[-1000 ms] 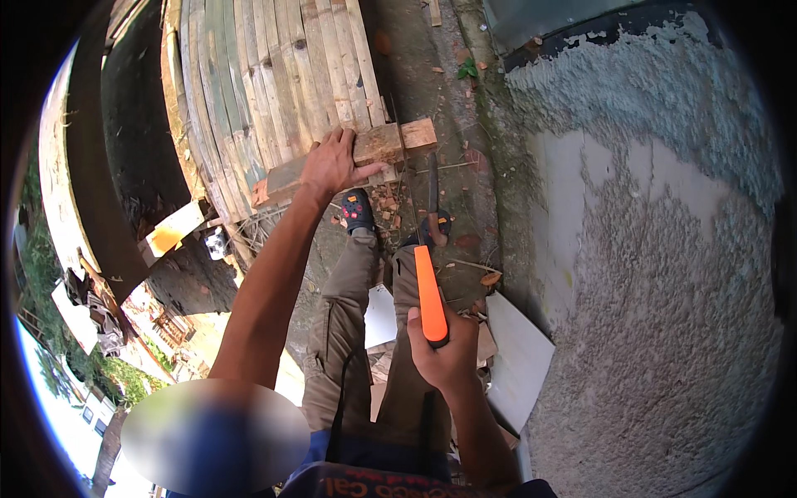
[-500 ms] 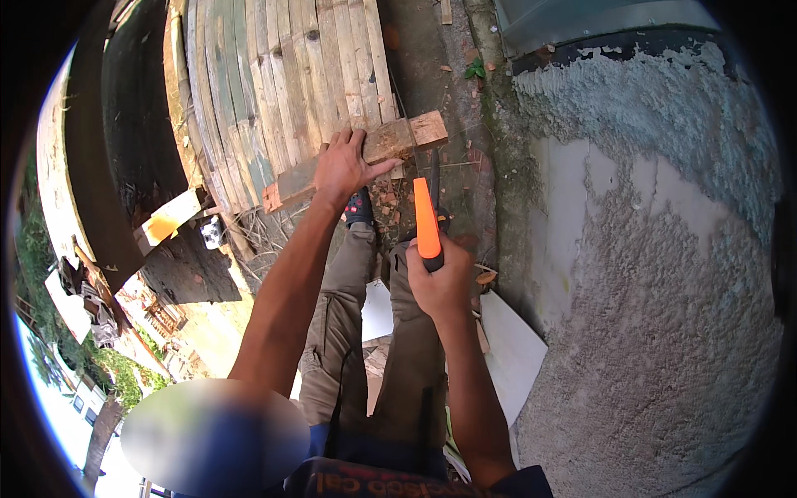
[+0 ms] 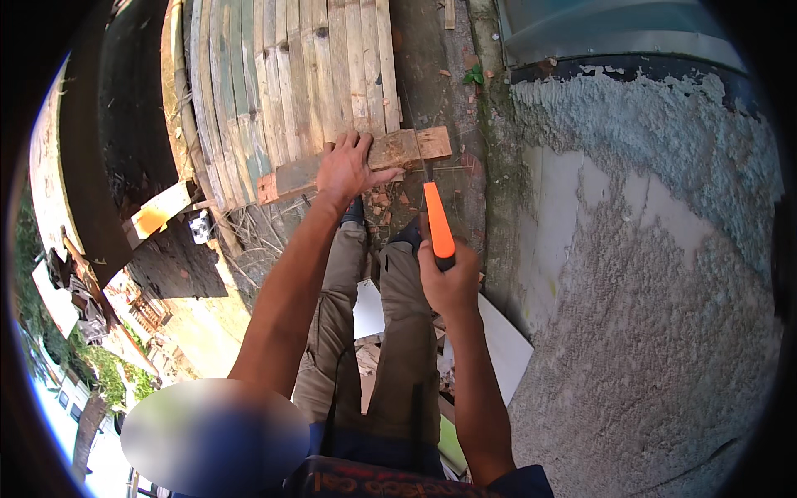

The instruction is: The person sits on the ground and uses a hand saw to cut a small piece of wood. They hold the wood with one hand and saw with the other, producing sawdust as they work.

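A rough wooden plank (image 3: 393, 149) lies across the near end of a slatted wooden bench (image 3: 290, 75), its right end jutting past the slats. My left hand (image 3: 347, 170) presses down on the plank near its middle, fingers spread over the top and thumb along the near edge. In my right hand (image 3: 452, 278) is a handsaw (image 3: 437, 222) with an orange and black handle, my fingers wrapped round the grip. The thin blade crosses the plank close to its right end, seen almost edge-on. How deep it sits in the wood I cannot tell.
A rough plastered wall (image 3: 656, 324) rises along the right. White boards (image 3: 504, 344) lean near my right forearm. Twigs and rubble litter the ground by my feet. A dark wooden structure (image 3: 133, 124) stands at the left, with a small orange-marked board (image 3: 158, 216) beside it.
The saw and my right hand have shifted slightly right and toward me, with the handle tilted differently. My left hand stays on the plank. The whole view has moved a little.
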### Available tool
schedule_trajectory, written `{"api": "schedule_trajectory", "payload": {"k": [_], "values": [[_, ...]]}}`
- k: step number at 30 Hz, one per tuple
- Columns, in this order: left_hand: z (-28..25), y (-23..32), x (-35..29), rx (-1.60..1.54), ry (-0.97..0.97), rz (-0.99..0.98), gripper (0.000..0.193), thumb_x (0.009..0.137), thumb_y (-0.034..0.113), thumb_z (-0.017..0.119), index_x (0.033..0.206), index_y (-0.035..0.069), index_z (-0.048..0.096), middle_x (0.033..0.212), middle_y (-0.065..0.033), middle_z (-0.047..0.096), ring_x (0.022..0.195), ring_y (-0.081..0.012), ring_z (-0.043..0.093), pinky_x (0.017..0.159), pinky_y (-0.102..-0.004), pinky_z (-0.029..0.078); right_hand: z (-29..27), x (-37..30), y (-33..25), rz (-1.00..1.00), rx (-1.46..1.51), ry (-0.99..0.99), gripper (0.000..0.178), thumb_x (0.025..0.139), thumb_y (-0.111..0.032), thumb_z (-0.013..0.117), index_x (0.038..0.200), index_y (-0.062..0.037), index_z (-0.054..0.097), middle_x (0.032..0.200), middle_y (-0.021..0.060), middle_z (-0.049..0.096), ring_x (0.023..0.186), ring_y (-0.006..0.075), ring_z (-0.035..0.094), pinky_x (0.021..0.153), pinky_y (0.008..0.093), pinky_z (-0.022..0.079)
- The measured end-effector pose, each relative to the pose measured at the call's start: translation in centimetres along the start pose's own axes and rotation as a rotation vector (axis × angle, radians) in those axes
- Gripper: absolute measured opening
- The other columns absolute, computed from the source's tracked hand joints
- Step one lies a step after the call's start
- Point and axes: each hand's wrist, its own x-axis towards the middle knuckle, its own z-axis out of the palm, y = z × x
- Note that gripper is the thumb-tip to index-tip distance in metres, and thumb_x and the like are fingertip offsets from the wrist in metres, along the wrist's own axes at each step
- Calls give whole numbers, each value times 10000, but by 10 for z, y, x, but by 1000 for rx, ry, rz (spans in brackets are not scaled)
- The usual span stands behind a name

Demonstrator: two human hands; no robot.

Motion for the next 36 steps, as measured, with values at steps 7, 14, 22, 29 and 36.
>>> {"api": "schedule_trajectory", "payload": {"k": [7, 14, 22, 29, 36], "values": [[-2, 1, -3, -21, -3, -13, 955, 718, 833, 649, 1268, 52, 605, 1218, -157, 626, 1226, -311, 568, 1008, -468, 441, -62, -111, 4, 91, -13, -116, 106, 866, -65, 658, 824, 32, 661, 639, 111, 628, 573, 192, 649, 570, 331, 495], [1, -2, -5, -49, -10, -5, 942, 719, 819, 663, 1264, 53, 607, 1239, -153, 613, 1222, -317, 563, 1012, -456, 442, -7, -32, 20, -67, 96, 14, 246, 929, -97, 650, 720, 4, 569, 588, -23, 519, 559, 48, 469, 512, 291, 362], [-11, -5, 2, 27, -85, 132, 941, 729, 838, 627, 1252, 55, 615, 1227, -138, 618, 1190, -302, 576, 982, -438, 454, -6, -71, 5, 41, 200, 47, 247, 935, -77, 654, 714, -9, 567, 581, -30, 504, 551, 53, 463, 523, 287, 364], [-13, -3, 6, 25, -47, 174, 934, 726, 847, 615, 1247, 71, 630, 1223, -131, 626, 1170, -293, 591, 979, -432, 457, 6, -68, -2, 49, 217, 87, 262, 935, -67, 654, 703, -12, 545, 564, -32, 488, 534, 63, 454, 521, 289, 353], [-8, -13, 8, 55, -123, 275, 919, 723, 846, 615, 1228, 78, 632, 1266, -136, 622, 1197, -286, 587, 981, -457, 448, -37, -167, 13, 287, 215, 29, 189, 890, -31, 637, 713, -3, 575, 579, 38, 551, 519, 118, 537, 503, 306, 403]]}}
